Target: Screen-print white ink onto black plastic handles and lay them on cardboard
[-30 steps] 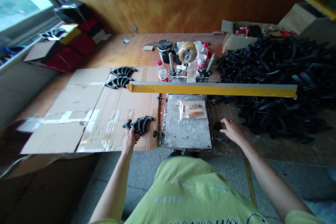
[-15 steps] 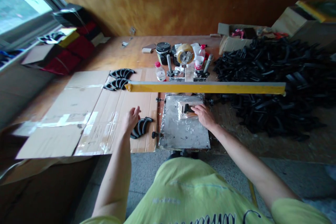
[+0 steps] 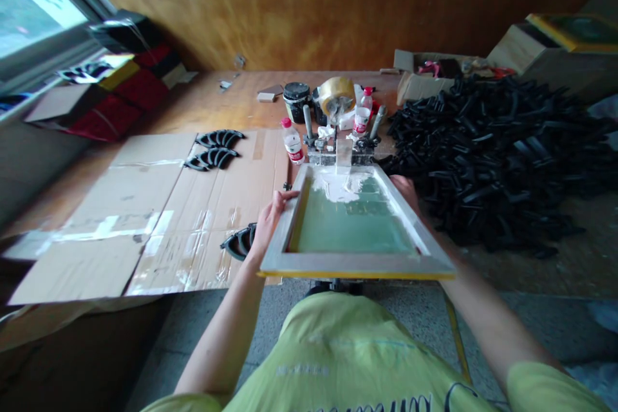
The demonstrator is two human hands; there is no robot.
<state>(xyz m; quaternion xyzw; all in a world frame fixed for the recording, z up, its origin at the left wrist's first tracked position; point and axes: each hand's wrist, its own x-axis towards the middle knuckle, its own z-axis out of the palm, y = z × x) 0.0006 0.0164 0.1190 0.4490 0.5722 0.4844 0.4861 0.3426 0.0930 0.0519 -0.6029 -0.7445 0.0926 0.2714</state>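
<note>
Between roomy cardboard [image 3: 203,206] and black pile [image 3: 502,154], hands [image 3: 269,219] [image 3: 405,190] flank the frame's edges [image 3: 282,235].

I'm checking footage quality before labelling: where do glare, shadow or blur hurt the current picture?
Head view: window at upper left washed out; head view: tape strips on the cardboard shine; head view: heaped black parts partly merge into darkness; head view: right hand dim and soft beside the frame.

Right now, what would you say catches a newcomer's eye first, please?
Probably the framed screen at front centre, with white paste at its far end and the left hand and right hand at its side edges. Next, the large heap of black parts on the table, to the right.
</note>
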